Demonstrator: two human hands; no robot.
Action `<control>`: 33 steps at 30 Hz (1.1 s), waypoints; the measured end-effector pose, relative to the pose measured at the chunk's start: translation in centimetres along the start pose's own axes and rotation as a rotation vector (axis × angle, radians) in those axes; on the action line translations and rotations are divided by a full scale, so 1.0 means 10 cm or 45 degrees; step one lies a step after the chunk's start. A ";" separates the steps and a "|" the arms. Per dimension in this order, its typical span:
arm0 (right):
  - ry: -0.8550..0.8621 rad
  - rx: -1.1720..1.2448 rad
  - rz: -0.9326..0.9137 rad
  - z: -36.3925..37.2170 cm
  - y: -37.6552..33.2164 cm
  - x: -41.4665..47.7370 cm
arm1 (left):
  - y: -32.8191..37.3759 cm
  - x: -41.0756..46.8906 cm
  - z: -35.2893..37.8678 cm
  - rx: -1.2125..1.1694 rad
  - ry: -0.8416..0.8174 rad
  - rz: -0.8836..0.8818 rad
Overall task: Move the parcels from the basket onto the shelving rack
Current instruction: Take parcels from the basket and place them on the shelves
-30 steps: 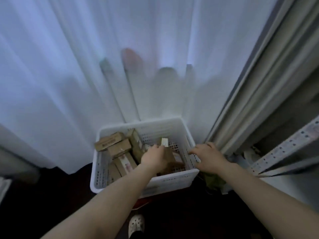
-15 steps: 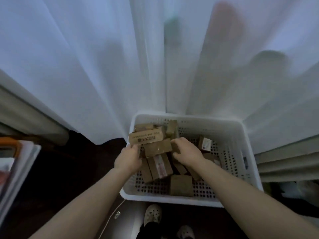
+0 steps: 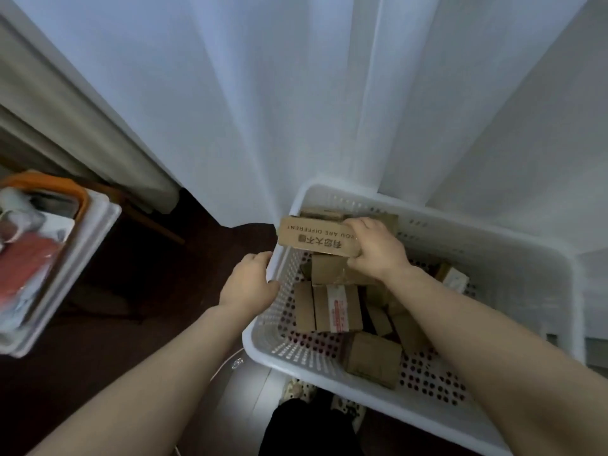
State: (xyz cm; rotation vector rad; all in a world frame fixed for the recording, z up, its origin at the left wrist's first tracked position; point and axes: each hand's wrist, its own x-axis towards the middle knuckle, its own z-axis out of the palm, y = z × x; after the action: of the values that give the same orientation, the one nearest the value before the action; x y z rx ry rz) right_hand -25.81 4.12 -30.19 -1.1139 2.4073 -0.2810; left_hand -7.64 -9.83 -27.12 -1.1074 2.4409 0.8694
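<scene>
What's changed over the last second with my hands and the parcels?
The right hand came off the rim of the basket and took hold of the printed box. The left hand left the parcels for the basket's left wall. The other parcels lie as before.

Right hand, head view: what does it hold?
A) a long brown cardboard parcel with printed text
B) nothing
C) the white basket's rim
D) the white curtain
A: the right hand curls its fingers round the long brown printed cardboard parcel, held above the other parcels in the white perforated plastic basket.

The cardboard parcel (image 3: 317, 236) reads "YOU ARE DIFFERENT".
</scene>
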 end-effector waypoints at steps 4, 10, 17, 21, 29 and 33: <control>0.287 0.869 0.261 -0.36 -0.16 -0.41 | 0.21 -0.17 -0.23 -0.330 0.030 -0.125; 0.043 1.952 0.532 -0.89 -0.22 -1.05 | 0.84 -0.39 -0.63 -1.318 -0.163 -0.210; 0.154 2.007 0.407 -1.41 -0.28 -1.66 | 1.50 -0.73 -0.92 -1.429 -0.676 0.153; 0.336 1.983 0.398 -1.59 -0.37 -2.04 | 1.74 -0.88 -1.10 -1.334 -0.831 0.352; 0.891 2.007 0.569 -1.69 -0.68 -2.81 | 1.97 -1.14 -1.32 -1.099 -1.214 0.626; 1.004 1.997 0.639 -1.66 -0.79 -3.24 | 2.15 -1.40 -1.19 -1.044 -1.236 0.685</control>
State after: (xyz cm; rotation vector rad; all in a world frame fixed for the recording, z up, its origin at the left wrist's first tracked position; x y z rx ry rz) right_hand -10.65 23.42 -2.21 0.3956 1.8337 -2.1542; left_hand -15.41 1.40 -2.38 -0.0306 1.5202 2.0642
